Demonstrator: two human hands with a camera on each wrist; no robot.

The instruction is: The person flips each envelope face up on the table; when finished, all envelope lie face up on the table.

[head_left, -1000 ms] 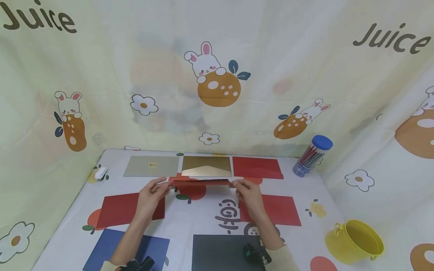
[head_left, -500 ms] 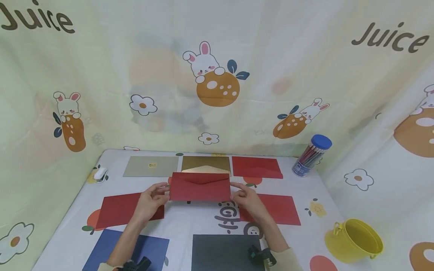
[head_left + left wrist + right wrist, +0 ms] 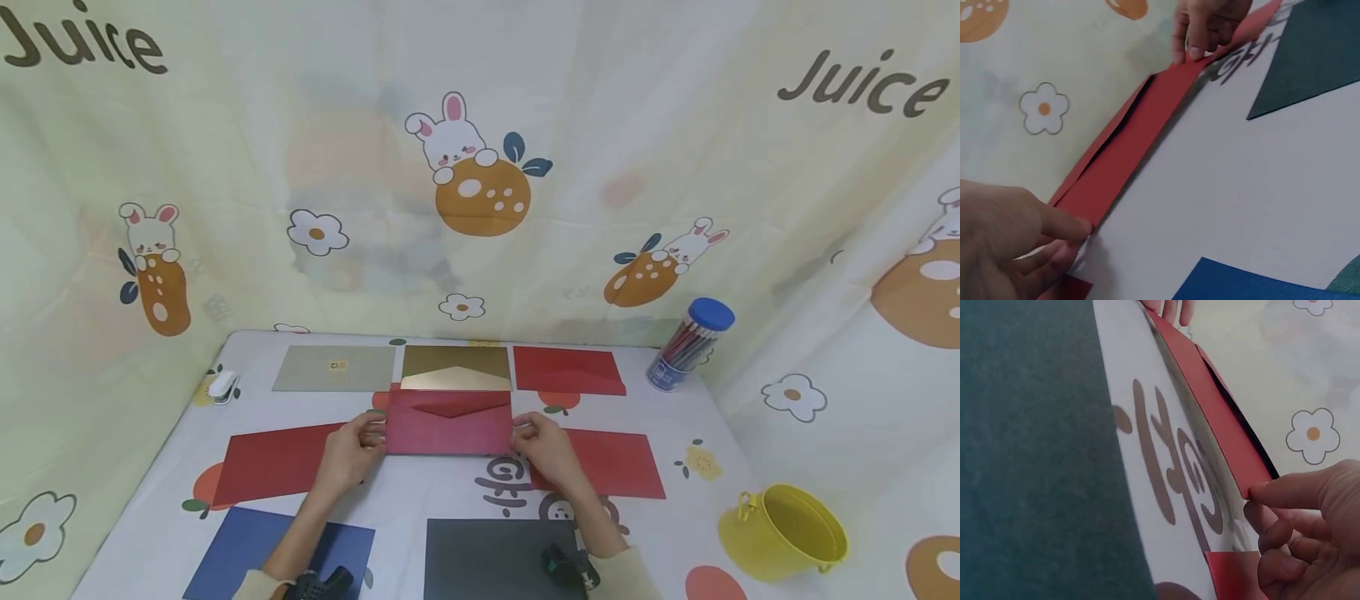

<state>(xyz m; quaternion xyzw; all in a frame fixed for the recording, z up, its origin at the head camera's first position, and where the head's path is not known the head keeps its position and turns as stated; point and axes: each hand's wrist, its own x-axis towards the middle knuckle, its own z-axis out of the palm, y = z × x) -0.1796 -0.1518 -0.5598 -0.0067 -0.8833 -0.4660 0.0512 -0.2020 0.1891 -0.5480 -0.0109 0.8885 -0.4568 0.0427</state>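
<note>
A red envelope (image 3: 450,427) with a pointed flap lies between my hands in the middle of the table, just below the gold envelope (image 3: 456,367). My left hand (image 3: 351,452) pinches its left edge; the left wrist view shows the thumb on top of the corner. At the opposite edge my right hand (image 3: 547,450) pinches the other corner, thumb above and fingers curled beneath in the right wrist view. The near edge of the red envelope (image 3: 1129,147) sits slightly off the white tablecloth, a shadow under it.
Around it lie a grey envelope (image 3: 333,368), red ones (image 3: 568,371) (image 3: 277,462) (image 3: 618,464), a blue one (image 3: 247,554) and a dark green one (image 3: 495,560). A stapler (image 3: 223,386), a jar of pencils (image 3: 688,346) and a yellow bucket (image 3: 783,533) stand near the sides.
The red envelope, first seen edge-on, has tilted to show its flap side and come down towards the table. Both hands have moved with it, a little nearer the person.
</note>
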